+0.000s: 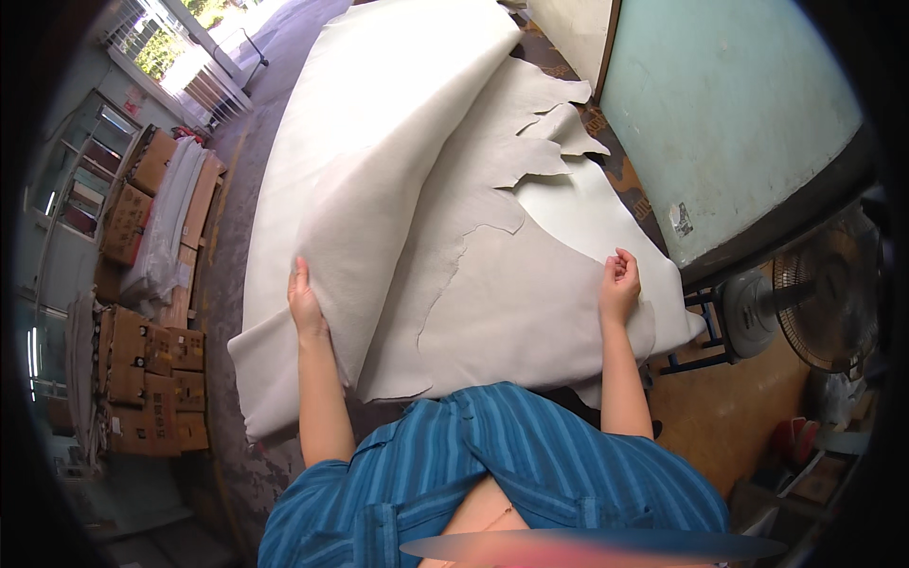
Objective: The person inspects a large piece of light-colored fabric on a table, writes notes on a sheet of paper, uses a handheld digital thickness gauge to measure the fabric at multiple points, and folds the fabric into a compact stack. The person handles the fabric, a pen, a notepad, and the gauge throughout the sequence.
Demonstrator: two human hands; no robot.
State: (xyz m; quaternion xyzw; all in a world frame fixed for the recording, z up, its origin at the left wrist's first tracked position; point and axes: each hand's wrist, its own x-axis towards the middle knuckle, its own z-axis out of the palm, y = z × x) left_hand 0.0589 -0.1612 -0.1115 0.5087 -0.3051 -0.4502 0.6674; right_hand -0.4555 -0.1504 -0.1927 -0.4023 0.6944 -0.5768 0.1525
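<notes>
Pale folded hide (pixel 355 218), long axis running forward, left hand (pixel 306 308) touching it, grip unclear, right hand (pixel 620 284) curled loosely closed

Free passage is left over the floor (pixel 275 76) along the pale sheet (pixel 365 222)'s left edge, while movement beyond its right edge is obstructed by the green panel (pixel 729 123) and the fan (pixel 824 303).

I observe through one head-worn fisheye, the left of a pair, mounted above the striped shirt (pixel 549 440) along the lower edge. It faces down and forward: near over both forearms (pixel 325 402), at middle range on the pale sheets (pixel 369 218) across the centre, distant toward the gate (pixel 214 97) at upper left.
</notes>
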